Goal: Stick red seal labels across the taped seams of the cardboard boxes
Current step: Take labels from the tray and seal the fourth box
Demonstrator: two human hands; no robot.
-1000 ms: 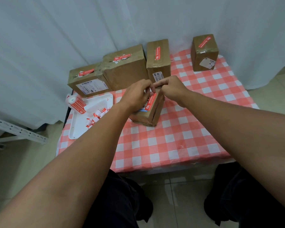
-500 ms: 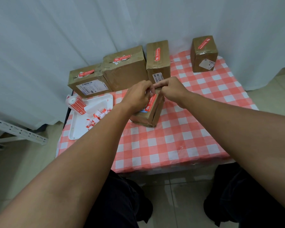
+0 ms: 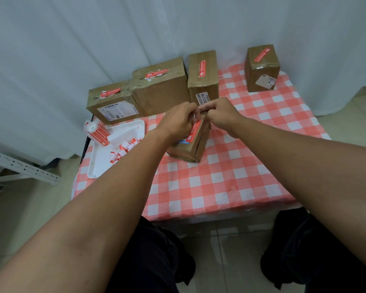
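**Both hands at the far end of the centre box, seal label under the fingers**

The small cardboard box (image 3: pixel 189 142) sits on the checked tablecloth (image 3: pixel 230 172), directly beneath my two hands. A red seal label (image 3: pixel 193 132) runs along its top face, its near end lying flat just below the left hand's knuckles; its far end disappears under the fingers.

Left hand (image 3: pixel 178 121): fingers curled, tips pressed down at the far top edge of the box. I cannot tell whether it pinches the label or only presses on it.

Right hand (image 3: pixel 220 115): also curled, fingertips meeting the left hand's at that same far edge. Whether it holds anything I cannot tell; the contact point is hidden by the knuckles.

Beyond the hands, a tall narrow box (image 3: pixel 203 75) stands upright, red label on top. Beyond and left of the left hand, a large box (image 3: pixel 161 89) and then a flat box (image 3: pixel 112 104) with a printed shipping label, both already sealed in red. Well beyond and right of the right hand, a lone box (image 3: pixel 262 68), likewise labelled.

Left of the left forearm: a white tray (image 3: pixel 106 166) holding a label roll (image 3: pixel 95 132) at its far corner and a scatter of peeled backing scraps (image 3: pixel 123 149).

White curtain (image 3: pixel 93 39) behind everything.
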